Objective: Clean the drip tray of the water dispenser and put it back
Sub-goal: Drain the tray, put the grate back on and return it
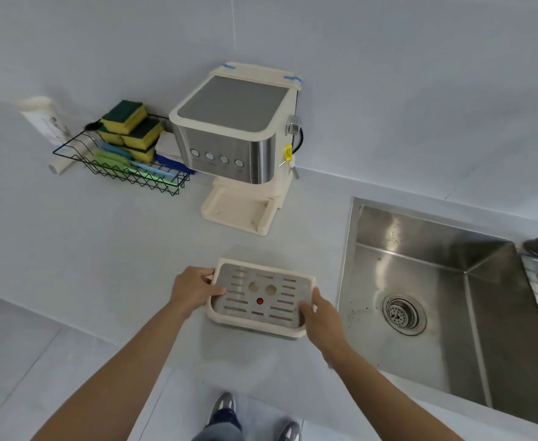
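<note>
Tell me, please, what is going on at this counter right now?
A person holds the drip tray with both hands, the left hand on its left edge and the right hand on its right corner. The tray is out of the water dispenser, whose base sits empty. The sink lies to the right, and sponges wait in a wire basket.

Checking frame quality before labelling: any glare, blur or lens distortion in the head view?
Head view: wide-angle bending of the counter edge and sink; bright reflections on the sink walls and dispenser front; soft even light; drip tray and both hands sharp.
</note>
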Motion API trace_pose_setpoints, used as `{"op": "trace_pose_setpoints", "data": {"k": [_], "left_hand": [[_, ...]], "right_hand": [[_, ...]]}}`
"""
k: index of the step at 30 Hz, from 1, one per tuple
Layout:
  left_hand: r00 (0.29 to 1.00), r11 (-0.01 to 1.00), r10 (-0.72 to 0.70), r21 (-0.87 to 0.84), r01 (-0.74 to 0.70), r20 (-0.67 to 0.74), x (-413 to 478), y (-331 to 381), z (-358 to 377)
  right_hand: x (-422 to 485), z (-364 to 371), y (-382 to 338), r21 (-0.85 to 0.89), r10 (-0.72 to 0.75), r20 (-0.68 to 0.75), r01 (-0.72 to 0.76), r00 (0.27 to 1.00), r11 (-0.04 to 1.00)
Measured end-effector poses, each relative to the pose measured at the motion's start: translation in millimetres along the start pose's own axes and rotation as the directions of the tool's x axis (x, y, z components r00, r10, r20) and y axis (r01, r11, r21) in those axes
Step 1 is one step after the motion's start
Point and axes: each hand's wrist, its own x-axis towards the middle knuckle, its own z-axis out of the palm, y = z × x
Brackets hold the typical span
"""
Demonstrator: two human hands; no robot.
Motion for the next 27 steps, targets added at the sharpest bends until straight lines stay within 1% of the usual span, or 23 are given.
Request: {"op": "trace_pose_setpoints", "data": {"k": [3,7,14,20,24,27], "left_hand": [[1.000,0.999,0.029,-0.015,-0.029,0.008,22,9,-20],[0.997,0.997,0.078,-0.014,-0.078,0.019,61,19,-52],[0.984,0.984,0.168,0.042,-0.170,0.062,131,35,-95],[0.968,0.972,0.210,0.080,-0.223,0.138,169,43,-108],[0.957,0.965,0.228,0.089,-0.246,0.177,184,49,-104],[0.959,0.968,0.217,0.089,-0.236,0.183,193,53,-99]], "right_hand": [[15,3,-26,0.005,-0.007,-0.015,0.007,1.000,1.000],[41,20,-63,0.046,-0.004,-0.072,0.008,0.997,0.999],[86,58,-118,0.115,0.081,-0.201,-0.059,0.976,0.992],[111,72,-138,0.139,0.180,-0.284,-0.146,0.942,0.980],[125,70,-142,0.165,0.240,-0.310,-0.196,0.920,0.967],[135,69,-142,0.162,0.251,-0.313,-0.209,0.916,0.965]]}}
